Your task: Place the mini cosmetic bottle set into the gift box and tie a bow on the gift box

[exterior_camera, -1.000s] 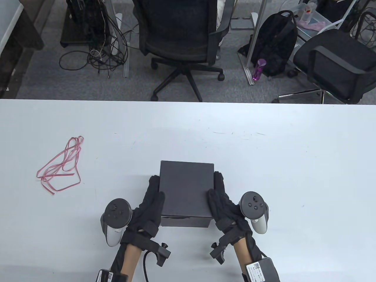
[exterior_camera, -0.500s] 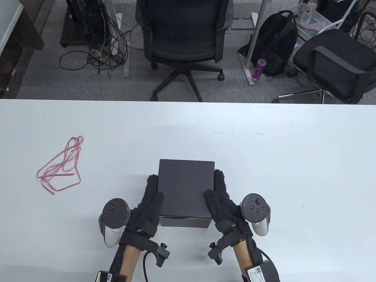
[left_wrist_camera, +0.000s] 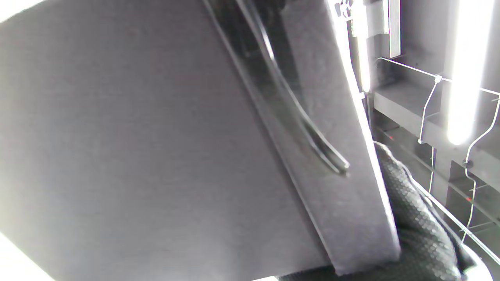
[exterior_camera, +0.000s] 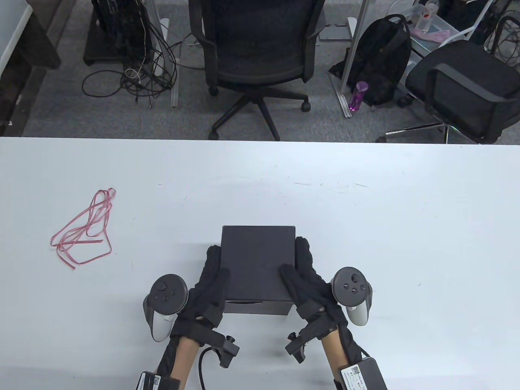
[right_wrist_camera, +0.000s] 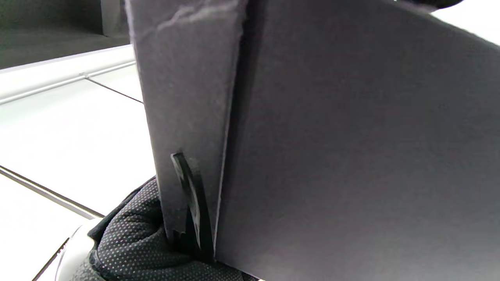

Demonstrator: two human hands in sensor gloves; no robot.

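Table view: a closed, dark grey cardboard gift box (exterior_camera: 257,264) is seen at the lower centre of the frame, standing on the white table (exterior_camera: 365,243). It is clasped from both sides. The left hand (exterior_camera: 207,284), in a black sensor glove, is laid along the box's left wall with its thumb curled over the lid, and the right hand (exterior_camera: 308,280) is set against the right wall in the same way, its thumb also on the lid. A grey tracker is strapped to the back of each hand.

A thin pink ribbon (exterior_camera: 83,231) is left in a loose tangle at the middle left of the frame, well apart from the box and from both hands.

In the left wrist view the frame is filled by the box's grey wall (left_wrist_camera: 136,156), with a black gloved finger at the lower right. In the right wrist view the grey box (right_wrist_camera: 351,156) again takes up most of the frame, with a dotted black glove at the lower left.

The bottles cannot be seen.
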